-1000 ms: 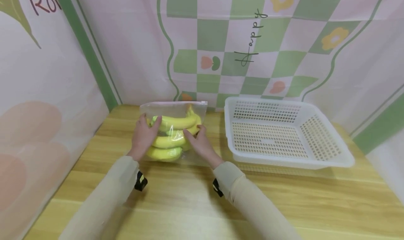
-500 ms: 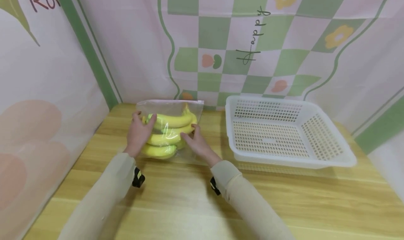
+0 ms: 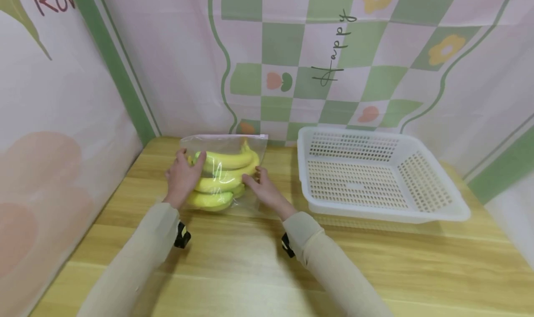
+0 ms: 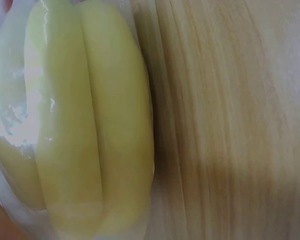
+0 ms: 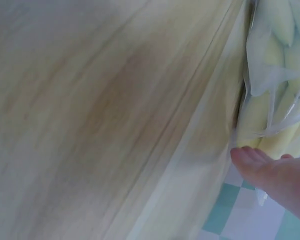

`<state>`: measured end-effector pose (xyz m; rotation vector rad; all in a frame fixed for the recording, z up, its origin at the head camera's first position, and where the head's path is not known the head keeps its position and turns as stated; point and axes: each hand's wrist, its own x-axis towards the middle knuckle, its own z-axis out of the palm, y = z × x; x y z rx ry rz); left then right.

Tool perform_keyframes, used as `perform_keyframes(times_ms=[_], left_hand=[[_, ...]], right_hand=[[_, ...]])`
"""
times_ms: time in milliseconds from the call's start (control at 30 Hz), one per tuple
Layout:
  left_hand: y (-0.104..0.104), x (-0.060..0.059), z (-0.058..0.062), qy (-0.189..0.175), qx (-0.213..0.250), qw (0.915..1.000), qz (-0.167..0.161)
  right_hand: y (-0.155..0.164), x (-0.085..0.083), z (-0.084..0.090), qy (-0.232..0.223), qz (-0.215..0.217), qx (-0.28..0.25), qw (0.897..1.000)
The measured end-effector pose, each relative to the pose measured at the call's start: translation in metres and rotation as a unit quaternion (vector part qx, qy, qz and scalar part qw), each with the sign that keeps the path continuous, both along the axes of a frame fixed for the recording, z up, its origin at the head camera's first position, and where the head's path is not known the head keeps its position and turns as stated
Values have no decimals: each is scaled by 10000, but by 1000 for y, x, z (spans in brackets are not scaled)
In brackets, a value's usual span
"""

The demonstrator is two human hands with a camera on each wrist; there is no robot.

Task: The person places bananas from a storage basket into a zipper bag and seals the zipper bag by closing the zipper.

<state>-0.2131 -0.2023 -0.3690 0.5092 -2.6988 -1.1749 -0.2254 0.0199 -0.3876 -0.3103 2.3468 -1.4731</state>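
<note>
A clear zip bag lies on the table near the back wall, with several yellow bananas inside. Its pink slider strip runs along the far edge. My left hand grips the bag's left side, thumb over the top banana's end and fingers around the outer side. At the right side my right hand holds the bag between thumb and fingers. Close up in the left wrist view, the bananas lie side by side under shiny plastic. The right wrist view has my fingers against the bag's end.
A white perforated plastic basket stands on the wooden table to the right of the bag. A printed checkered cloth hangs behind the table, and another printed cloth covers the left side.
Both hands and the bag have shifted slightly left since a second ago. Over the last half second, my right hand has moved a little to the right while the bag has stayed nearly still.
</note>
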Motion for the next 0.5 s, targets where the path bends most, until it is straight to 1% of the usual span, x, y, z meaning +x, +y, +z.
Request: perform_keyframes(times_ms=[100,233,367,433,500], left_hand=[[0,0,0,171,-24,9998,69],[2,1,2,539,-43,9983,198],[7,1,7,1107,-13,9933,322],[11,2,8,1462,25,9886,364],[14,2,10,1832,-8,9825,331]], right_hand=[[2,1,2,130,-64,12,9999],[4,1,10,556,-82,144,9983],[6,3,23,897,-87,450,9949],[9,7,29,972,-80,553,9937],[13,12,35,1093,-61,652,9919]])
